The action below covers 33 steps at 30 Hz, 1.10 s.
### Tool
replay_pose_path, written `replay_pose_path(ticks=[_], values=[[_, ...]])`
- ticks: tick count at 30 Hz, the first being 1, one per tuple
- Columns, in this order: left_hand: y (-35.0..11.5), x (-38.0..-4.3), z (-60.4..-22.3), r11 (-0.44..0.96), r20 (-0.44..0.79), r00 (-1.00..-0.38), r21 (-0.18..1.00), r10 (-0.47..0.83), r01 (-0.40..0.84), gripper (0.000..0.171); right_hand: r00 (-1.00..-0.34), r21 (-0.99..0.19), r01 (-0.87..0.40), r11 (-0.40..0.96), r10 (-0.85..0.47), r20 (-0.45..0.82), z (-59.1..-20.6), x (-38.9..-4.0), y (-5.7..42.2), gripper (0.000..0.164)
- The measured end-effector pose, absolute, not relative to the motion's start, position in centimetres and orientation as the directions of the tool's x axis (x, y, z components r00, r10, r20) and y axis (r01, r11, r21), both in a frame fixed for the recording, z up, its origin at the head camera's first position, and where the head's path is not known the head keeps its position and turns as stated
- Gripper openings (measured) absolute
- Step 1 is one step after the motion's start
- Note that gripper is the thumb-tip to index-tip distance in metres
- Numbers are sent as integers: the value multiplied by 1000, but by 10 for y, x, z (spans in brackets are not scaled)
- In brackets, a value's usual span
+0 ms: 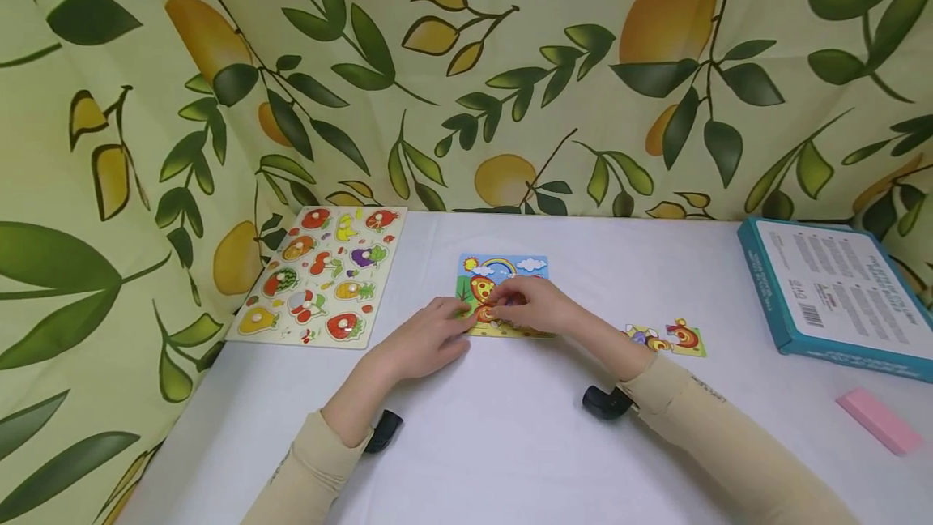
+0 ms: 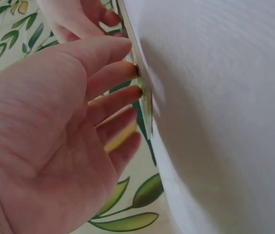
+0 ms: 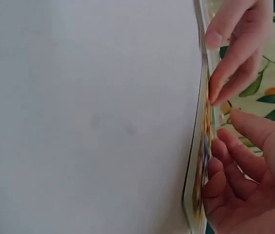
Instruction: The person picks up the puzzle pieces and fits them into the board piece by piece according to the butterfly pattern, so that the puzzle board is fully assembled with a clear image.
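A colourful picture jigsaw (image 1: 503,267) with a rainbow, clouds and a sun lies flat on the white table. At its left edge, my left hand (image 1: 430,337) rests its fingertips on the board, fingers nearly straight in the left wrist view. My right hand (image 1: 535,305) is over the puzzle's middle and right side, covering part of the picture. In the right wrist view, my right hand (image 3: 254,170) touches the puzzle surface with bent fingertips, and no piece shows between thumb and fingers. Several loose jigsaw pieces (image 1: 685,339) lie to the right, partly behind my right forearm.
A fruit peg puzzle board (image 1: 328,278) lies at the back left. On the right are a teal-edged box (image 1: 838,294) and a pink block (image 1: 879,421). A patterned cloth (image 1: 452,104) hangs behind the white table (image 1: 496,444). Black wrist devices (image 1: 607,402) hang below my forearms.
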<state>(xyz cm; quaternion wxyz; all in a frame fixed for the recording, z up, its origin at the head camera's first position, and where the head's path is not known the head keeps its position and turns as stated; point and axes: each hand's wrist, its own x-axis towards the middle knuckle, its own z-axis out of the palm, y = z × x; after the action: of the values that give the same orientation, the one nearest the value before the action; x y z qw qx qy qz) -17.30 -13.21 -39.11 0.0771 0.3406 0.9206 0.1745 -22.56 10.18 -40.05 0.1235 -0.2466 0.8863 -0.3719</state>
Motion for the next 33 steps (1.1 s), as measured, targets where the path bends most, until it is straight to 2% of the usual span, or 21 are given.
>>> replay_pose_path(ticks=[6,10,13,18,24,29,33], values=[[-129,-174,-390,722,-54,-773,402,632,563,41,-903,-723,-317,615,-428,31,-393,-213,154,16],[-129,-175,-391,735,-62,-788,412,612,538,41,-924,-700,-282,656,-382,14,-388,-201,197,16],[-130,-176,-394,728,-57,-790,434,610,531,42,-936,-661,-258,704,-352,-10,-387,-188,229,19],[-134,-177,-396,701,-59,-783,492,619,517,43,-948,-574,-239,783,-315,-36,-388,-169,267,33],[-136,-177,-395,681,-59,-786,542,615,493,43,-943,-500,-278,820,-333,-23,-392,-159,283,44],[-137,-177,-395,688,-65,-786,531,615,495,43,-940,-526,-282,802,-341,-16,-394,-160,281,39],[-136,-178,-395,690,-69,-780,521,622,503,43,-942,-583,-272,766,-337,-3,-395,-164,274,30]])
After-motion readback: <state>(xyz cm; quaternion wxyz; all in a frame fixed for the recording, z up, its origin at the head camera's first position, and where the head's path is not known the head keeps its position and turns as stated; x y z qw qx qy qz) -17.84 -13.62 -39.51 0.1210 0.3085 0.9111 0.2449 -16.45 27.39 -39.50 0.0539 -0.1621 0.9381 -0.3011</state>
